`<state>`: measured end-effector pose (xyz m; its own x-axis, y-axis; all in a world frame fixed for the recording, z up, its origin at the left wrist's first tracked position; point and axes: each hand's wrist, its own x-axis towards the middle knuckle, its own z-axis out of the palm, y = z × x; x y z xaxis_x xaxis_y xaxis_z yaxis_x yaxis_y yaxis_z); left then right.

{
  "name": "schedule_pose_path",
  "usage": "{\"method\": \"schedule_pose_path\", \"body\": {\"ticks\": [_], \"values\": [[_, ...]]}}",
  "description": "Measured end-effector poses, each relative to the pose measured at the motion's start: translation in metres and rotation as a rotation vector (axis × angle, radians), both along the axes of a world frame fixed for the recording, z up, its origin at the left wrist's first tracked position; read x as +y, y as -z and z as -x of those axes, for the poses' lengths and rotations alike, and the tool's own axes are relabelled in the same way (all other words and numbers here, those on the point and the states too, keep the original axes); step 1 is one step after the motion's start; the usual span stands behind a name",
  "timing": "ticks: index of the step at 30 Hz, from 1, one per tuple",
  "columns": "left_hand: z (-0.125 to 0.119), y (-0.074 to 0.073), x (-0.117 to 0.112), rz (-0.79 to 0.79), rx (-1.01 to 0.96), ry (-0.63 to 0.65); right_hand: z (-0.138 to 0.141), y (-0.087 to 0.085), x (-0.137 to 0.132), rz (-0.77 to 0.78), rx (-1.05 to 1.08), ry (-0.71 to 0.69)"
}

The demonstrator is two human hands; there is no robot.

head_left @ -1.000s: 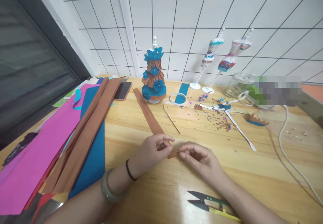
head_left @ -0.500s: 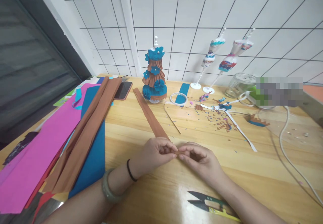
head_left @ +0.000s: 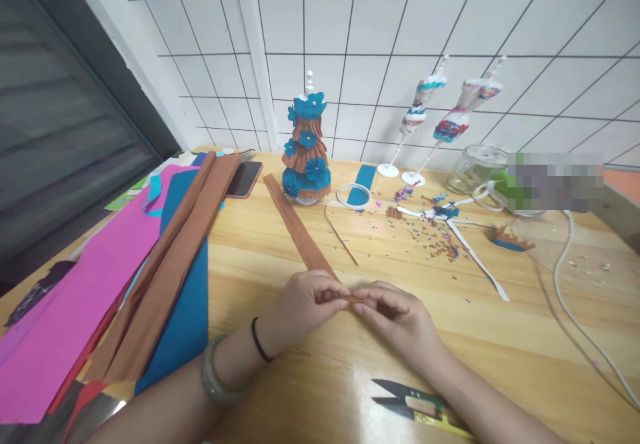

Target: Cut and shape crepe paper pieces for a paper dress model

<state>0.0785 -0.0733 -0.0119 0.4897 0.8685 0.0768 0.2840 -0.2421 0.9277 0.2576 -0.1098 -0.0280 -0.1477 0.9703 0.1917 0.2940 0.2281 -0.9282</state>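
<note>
A long brown crepe paper strip (head_left: 305,237) runs from the middle of the table down to my hands. My left hand (head_left: 313,304) pinches its near end between thumb and fingers. Close beside it, my right hand (head_left: 393,311) pinches the same end, with a small folded bit showing between the fingertips. Thread snips (head_left: 415,404) with green and yellow handles lie below my right forearm, partly hidden by it. Beyond the strip stands a small dress-shaped form (head_left: 306,144) covered in brown paper ruffles and blue paper flowers.
Pink paper (head_left: 75,297), brown folded strips (head_left: 175,264) and blue paper (head_left: 187,297) lie at left by a phone (head_left: 245,179). A white ring (head_left: 354,186), thin stick (head_left: 341,236) and paper scraps (head_left: 445,247) lie beyond my hands. Two white stands (head_left: 423,107), a glass jar (head_left: 475,167) and a cable (head_left: 563,284) are right.
My hands stay in nearly the same place. The fingertips have shifted slightly on the end of the brown strip; nothing else has visibly moved.
</note>
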Motion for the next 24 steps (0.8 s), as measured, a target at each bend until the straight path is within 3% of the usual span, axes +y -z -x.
{"method": "schedule_pose_path", "body": {"ticks": [5,24], "values": [[0.0005,-0.0024,0.0017,-0.143,0.086,0.0,-0.0001,0.0002,0.0001,-0.014,-0.012,0.0],[0.001,-0.0033,0.0027,-0.169,0.12,0.032,-0.0013,-0.0014,0.0002,-0.045,-0.043,-0.009]]}}
